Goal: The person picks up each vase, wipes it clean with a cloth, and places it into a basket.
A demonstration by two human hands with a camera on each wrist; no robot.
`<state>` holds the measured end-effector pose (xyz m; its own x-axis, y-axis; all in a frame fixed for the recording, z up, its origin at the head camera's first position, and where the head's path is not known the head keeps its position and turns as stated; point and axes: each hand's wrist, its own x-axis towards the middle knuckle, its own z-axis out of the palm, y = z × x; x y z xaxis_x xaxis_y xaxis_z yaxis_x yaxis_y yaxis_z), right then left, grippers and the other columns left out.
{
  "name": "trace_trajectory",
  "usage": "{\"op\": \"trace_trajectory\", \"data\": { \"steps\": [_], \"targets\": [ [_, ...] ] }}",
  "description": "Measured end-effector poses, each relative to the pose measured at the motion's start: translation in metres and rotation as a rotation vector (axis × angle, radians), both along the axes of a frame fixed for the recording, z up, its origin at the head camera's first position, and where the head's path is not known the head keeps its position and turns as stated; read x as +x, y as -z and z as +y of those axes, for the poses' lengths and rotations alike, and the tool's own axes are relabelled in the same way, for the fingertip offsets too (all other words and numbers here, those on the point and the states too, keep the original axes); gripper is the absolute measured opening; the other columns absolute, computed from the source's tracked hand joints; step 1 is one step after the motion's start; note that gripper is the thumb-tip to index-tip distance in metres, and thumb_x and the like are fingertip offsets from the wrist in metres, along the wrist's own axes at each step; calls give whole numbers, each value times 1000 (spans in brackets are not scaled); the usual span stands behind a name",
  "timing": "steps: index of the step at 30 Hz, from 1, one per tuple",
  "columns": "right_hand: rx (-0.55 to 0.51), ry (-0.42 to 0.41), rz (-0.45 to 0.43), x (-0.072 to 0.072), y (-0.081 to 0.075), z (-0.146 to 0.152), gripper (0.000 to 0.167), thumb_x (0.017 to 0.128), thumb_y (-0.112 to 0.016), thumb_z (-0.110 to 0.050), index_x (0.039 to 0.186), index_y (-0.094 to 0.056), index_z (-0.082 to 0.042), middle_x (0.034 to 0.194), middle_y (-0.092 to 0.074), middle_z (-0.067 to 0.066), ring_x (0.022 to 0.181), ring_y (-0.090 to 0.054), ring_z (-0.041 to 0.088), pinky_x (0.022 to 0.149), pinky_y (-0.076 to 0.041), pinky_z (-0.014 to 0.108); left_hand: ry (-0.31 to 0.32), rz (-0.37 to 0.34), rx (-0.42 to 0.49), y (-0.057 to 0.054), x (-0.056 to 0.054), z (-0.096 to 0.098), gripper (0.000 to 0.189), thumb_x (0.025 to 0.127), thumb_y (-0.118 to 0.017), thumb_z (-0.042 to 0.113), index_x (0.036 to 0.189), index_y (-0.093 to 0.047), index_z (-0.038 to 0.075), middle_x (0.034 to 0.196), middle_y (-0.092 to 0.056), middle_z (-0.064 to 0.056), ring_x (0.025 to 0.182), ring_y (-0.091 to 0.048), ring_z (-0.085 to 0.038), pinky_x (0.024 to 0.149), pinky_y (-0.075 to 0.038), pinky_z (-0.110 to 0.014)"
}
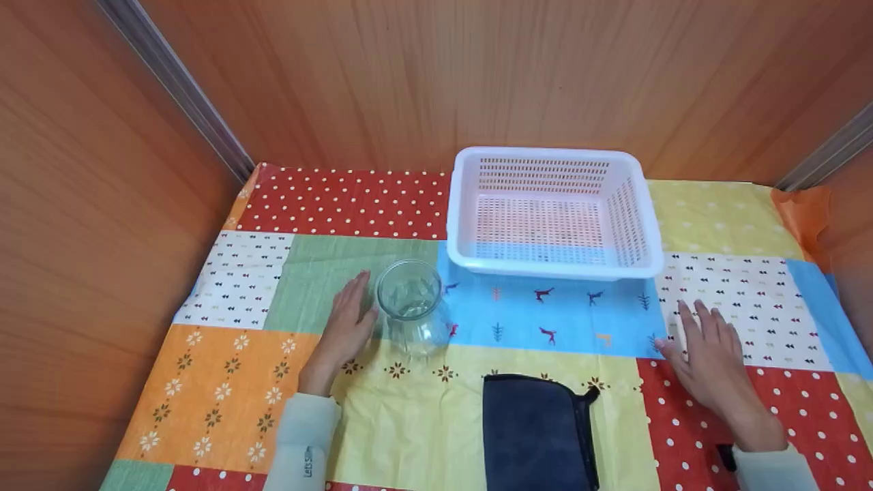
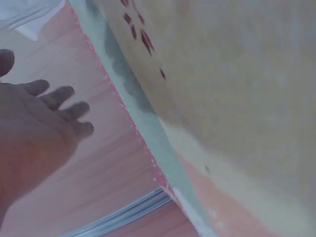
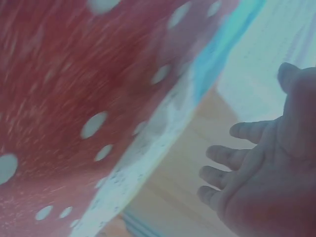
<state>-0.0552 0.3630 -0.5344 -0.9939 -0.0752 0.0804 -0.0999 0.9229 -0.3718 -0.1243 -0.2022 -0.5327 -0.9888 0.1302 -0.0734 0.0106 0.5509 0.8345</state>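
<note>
A clear glass jar (image 1: 417,334) stands upright on the patchwork cloth, its round mouth facing up. Just to its left is my left hand (image 1: 346,327), fingers extended and thumb close beside the jar's wall. In the left wrist view the left hand (image 2: 34,123) shows its palm and spread fingertips, nothing in its grasp. Over the white and red patches at the right, my right hand (image 1: 713,361) has its fingers straight and spread. The right wrist view shows that hand (image 3: 266,158) holding nothing.
A white perforated plastic basket (image 1: 556,269) sits at the back, near the wooden wall (image 1: 477,75). A dark fabric pouch (image 1: 535,436) with a black edge lies at the front, between the arms. Wooden panels with metal strips enclose the patchwork cloth (image 1: 395,423) at left and right.
</note>
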Motion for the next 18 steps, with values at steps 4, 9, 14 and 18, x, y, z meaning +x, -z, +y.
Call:
{"op": "trace_trajectory", "data": {
  "steps": [4,9,14,18],
  "targets": [
    [3,-17,25,7,-5,-13,82,97,-73,-22,158,-31,12,156,-27,39,141,-25,61,113,-21,79,23,30,143,-4,4,2,84,94,-52,-4,170,-19,12,176,-18,-11,162,-14,-34,126,-21,-67],
    [-18,-51,25,17,-12,-38,83,94,-77,-21,159,-34,9,156,-32,36,139,-29,57,115,-23,77,121,79,331,-9,13,4,92,87,-55,-8,169,-16,7,175,-19,-16,161,-15,-39,124,-15,-74],
    [-38,-75,15,26,-16,-56,84,92,-80,-22,158,-37,7,155,-35,32,139,-33,53,116,-24,76,200,91,400,-9,18,4,97,88,-63,-2,169,-11,4,176,-10,-19,162,-7,-41,126,-8,-72],
    [-44,-107,27,31,-17,-67,80,93,-80,-24,157,-41,5,154,-40,30,139,-36,51,116,-25,75,225,99,414,-8,20,6,99,92,-71,0,169,-10,3,175,-9,-23,161,-7,-46,125,-5,-75]
  ]
}}
